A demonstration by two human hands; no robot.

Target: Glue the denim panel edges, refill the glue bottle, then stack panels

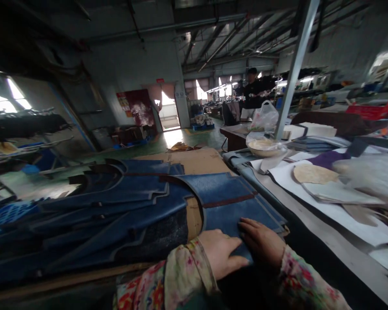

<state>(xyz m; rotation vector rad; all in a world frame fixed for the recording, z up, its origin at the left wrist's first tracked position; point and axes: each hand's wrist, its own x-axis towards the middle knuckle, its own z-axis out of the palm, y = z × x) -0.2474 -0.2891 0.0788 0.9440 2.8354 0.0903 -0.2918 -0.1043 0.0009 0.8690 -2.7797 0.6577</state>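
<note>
Stacks of blue garment panels [221, 185] with pale cut edges and a dark brown strip across them lie on the cardboard-topped table. My left hand [221, 253] rests at the near edge of the closest panel, its thumb and forefinger stretched apart. Beside it, on the right, my right hand [263, 241] lies on the same panel with its fingers extended towards the left hand. Both wrists come out of floral sleeves. No object shows inside either hand, though some fingertips of the left hand are out of sight.
To the right, another table carries white sheets [323, 202], a beige round piece [315, 173], clear plastic and a bowl [265, 147]. A metal post [295, 69] rises behind it. A person [252, 90] stands farther back. A blue basket [9, 217] is at far left.
</note>
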